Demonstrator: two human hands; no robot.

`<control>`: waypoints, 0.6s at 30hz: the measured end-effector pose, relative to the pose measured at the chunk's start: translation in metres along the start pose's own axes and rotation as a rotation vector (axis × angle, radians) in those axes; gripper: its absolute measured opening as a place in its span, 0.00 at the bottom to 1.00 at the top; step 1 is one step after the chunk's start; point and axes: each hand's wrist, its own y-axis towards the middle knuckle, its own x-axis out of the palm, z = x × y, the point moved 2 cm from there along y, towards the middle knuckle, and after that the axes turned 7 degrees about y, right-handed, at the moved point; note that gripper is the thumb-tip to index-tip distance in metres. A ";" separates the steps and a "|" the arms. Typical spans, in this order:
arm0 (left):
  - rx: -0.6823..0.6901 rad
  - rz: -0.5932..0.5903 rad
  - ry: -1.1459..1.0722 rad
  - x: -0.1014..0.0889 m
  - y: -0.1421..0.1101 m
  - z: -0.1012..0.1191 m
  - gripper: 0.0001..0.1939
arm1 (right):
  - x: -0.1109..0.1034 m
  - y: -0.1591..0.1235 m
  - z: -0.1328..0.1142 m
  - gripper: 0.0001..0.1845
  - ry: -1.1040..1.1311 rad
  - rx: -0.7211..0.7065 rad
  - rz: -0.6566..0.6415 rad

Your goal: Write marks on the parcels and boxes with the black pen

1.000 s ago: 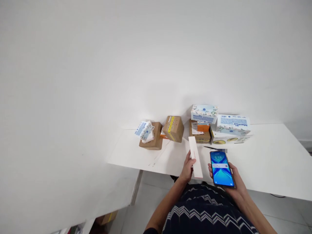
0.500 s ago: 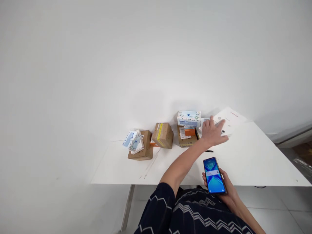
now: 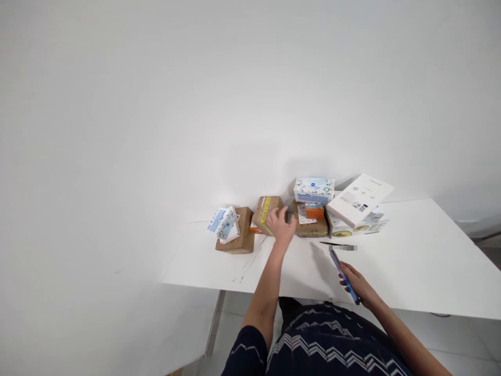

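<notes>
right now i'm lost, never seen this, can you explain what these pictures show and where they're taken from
No machine here, just a bare-handed person. Every picture comes from one camera worn on the head, looking forward and down. The white table holds brown cartons, one with yellow tape, blue-and-white printed boxes, a small orange box, and, toward the right, a flat white box tilted on top of others. The right hand grips a phone, seen nearly edge-on. The left hand, spread, is at the taped carton; whether it touches, I can't tell.

Dk navy top (image 3: pixel 332 342) w/ lt-grey zigzag bands; L slv (image 3: pixel 247 352) short, same pattern.
</notes>
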 end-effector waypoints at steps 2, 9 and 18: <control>-0.150 -0.002 0.156 -0.010 0.014 -0.037 0.35 | -0.001 0.019 0.008 0.25 -0.261 -0.114 0.019; -0.245 -0.239 0.134 -0.016 0.018 -0.086 0.48 | 0.001 0.055 0.045 0.24 -1.410 -0.628 0.055; -0.559 0.001 -0.361 -0.047 -0.017 -0.112 0.33 | -0.011 0.065 0.061 0.22 -1.529 -0.759 0.109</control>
